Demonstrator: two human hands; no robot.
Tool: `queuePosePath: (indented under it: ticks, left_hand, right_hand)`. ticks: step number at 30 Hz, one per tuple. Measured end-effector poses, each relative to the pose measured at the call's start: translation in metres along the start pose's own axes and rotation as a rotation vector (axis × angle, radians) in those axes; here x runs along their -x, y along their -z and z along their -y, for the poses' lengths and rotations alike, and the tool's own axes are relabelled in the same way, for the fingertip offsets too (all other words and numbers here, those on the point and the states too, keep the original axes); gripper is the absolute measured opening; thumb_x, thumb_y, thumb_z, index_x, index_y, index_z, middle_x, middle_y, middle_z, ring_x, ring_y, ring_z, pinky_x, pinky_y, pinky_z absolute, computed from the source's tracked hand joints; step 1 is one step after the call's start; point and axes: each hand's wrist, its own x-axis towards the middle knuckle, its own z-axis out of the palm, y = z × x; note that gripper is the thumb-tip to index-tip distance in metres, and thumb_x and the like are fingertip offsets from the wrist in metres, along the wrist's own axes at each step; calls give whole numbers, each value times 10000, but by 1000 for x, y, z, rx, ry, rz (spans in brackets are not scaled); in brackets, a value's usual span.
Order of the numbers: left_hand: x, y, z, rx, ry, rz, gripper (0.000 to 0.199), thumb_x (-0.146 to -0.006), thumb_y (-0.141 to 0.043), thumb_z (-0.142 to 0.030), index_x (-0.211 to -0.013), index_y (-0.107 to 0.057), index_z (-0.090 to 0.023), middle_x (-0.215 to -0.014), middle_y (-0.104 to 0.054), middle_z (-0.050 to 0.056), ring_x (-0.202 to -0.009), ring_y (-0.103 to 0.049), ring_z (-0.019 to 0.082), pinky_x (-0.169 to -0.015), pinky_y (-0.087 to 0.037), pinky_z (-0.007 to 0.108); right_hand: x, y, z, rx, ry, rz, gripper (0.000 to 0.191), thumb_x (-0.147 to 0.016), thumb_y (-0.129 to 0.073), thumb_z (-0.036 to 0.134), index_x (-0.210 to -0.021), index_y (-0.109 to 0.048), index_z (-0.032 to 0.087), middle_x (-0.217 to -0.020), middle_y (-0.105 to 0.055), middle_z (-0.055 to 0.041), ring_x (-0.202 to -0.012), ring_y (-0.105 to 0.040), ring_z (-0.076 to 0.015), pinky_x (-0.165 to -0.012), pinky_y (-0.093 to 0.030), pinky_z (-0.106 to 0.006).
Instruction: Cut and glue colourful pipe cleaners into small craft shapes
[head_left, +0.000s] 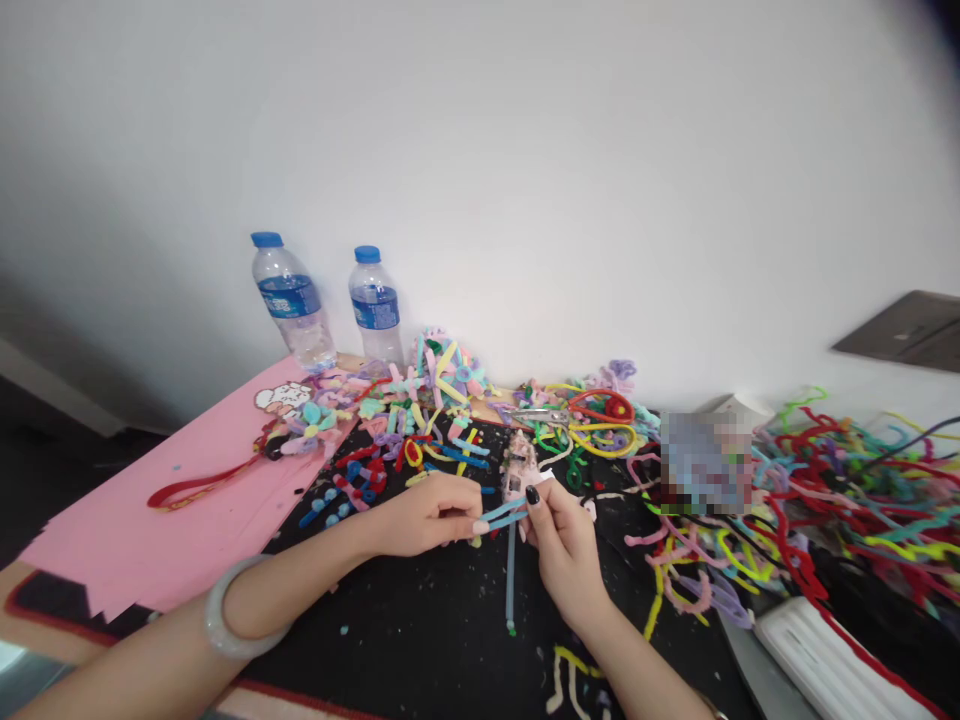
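A light-blue pipe cleaner [507,514], doubled into two strands, stretches between my two hands above the black mat [420,640]. My left hand [442,515], with a pale bangle on its wrist, pinches the left end. At the other end my right hand [566,545] grips it between thumb and fingers. Just behind lies a pale pink clip-like object [519,460]; my hands partly hide its near end. A thin bluish strip [511,590] with a green tip runs down the mat below the held strands.
Scissors [600,420] with red and yellow handles lie behind my hands. Cut pipe-cleaner pieces [442,375] pile near the wall. Tangled pipe cleaners [847,500] fill the right side. Pink paper sheets [187,490] lie left, before two water bottles [292,310]. A white ridged object [825,660] sits front right.
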Motion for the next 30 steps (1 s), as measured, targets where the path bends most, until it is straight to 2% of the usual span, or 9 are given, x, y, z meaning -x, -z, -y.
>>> queuePosePath:
  ticks: [4,6,9,11,14,18,25,30]
  left_hand:
    - [0,-3,-2,-31,-20,17,328,-903,-520,-330,-632,-543,-149,-631,-500,-15,-622,-467,112,-615,-348,219]
    - [1,-6,-2,3,27,-37,340,-897,-528,-336,-615,-534,-146,-617,-514,-12,-601,-485,109,-604,-359,217]
    - [3,-10,0,136,150,-150,383,-905,-498,-382,-603,-509,-146,-590,-514,-18,-500,-492,93,-529,-368,211]
    - [4,-13,1,228,216,-216,395,-904,-479,-419,-615,-493,-151,-586,-504,-24,-441,-483,86,-465,-352,206]
    - [3,-15,0,199,219,-258,394,-903,-479,-414,-610,-497,-151,-569,-498,-28,-444,-481,87,-467,-347,205]
    - [2,-16,-4,5,127,-233,375,-898,-507,-333,-573,-525,-147,-566,-500,-25,-547,-478,95,-560,-343,210]
    - [2,-18,-4,-59,131,-112,372,-883,-531,-346,-566,-529,-151,-544,-460,-35,-526,-426,92,-537,-318,205]
    - [2,-18,-5,-105,104,-85,368,-862,-561,-315,-544,-458,-159,-507,-405,-54,-502,-382,85,-522,-294,202]
  right_hand:
    - [-4,2,6,2,-11,-4,350,-934,-448,384,-637,-443,198,-564,-424,34,-505,-365,-104,-470,-282,-229]
    - [-7,3,10,-54,-48,-16,327,-918,-477,393,-657,-465,197,-547,-421,43,-480,-349,-95,-452,-264,-226]
    - [-11,3,13,-241,-104,-16,230,-891,-516,417,-809,-521,201,-569,-452,53,-455,-329,-86,-429,-250,-217]
    - [-11,1,14,-326,-84,27,220,-850,-574,417,-880,-539,202,-639,-519,31,-486,-378,-92,-445,-287,-219]
    - [-8,-5,13,-320,-72,85,187,-807,-639,362,-834,-558,195,-678,-557,12,-535,-438,-102,-481,-333,-224]
    - [-5,-11,14,-318,-157,86,182,-854,-583,333,-752,-508,202,-561,-508,48,-428,-372,-78,-412,-283,-210]
    - [-5,-10,16,-394,-222,62,294,-836,-584,419,-702,-411,223,-517,-508,57,-350,-368,-76,-353,-242,-204]
    - [-2,-7,13,-159,-134,34,287,-883,-501,388,-672,-400,222,-518,-422,61,-423,-349,-95,-410,-258,-226]
